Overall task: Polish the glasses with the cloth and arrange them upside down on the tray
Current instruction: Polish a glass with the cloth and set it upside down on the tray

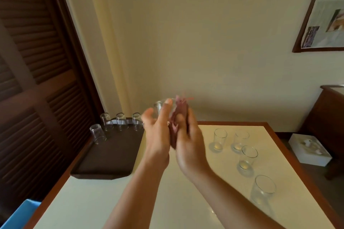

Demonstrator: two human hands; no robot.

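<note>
My left hand (157, 132) grips a clear glass (160, 107) raised above the table, fingers curled round its side. My right hand (188, 141) holds a dark red cloth (179, 115) pressed against the glass. The two hands are close together and blurred. A dark brown tray (109, 156) lies on the table at the left. Several clear glasses stand upside down along its far end, among them one at the left corner (97, 134) and one at the right (137, 121). Several upright glasses stand on the table at the right, such as the farthest (219, 138) and the nearest (263, 191).
The white table (167, 201) has a wooden rim and stands against a cream wall. A louvred dark door (37, 80) is at the left, a blue object (18, 215) at the lower left. A white box (310, 149) and dark wooden furniture (327, 113) are at the right.
</note>
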